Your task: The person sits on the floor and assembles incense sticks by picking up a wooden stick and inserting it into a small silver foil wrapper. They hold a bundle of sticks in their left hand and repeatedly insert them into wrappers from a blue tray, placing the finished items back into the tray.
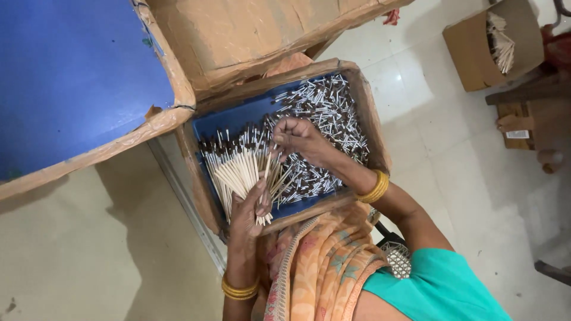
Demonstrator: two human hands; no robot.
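Observation:
My left hand (pixel 251 209) grips a fanned bundle of thin pale sticks with dark tips (pixel 233 163), held over the near left part of a cardboard box (pixel 370 113) lined in blue. My right hand (pixel 299 138) pinches a single stick at the bundle's right side, fingers closed on it. Loose dark-tipped sticks (pixel 328 114) lie piled across the box floor, mostly on the right half. Gold bangles ring both wrists.
A large blue-topped cardboard tray (pixel 71 77) sits to the left, a big brown carton (pixel 250 35) behind the box. Another open carton with sticks (pixel 496 44) stands at the top right on the tiled floor, next to wooden furniture (pixel 529 113).

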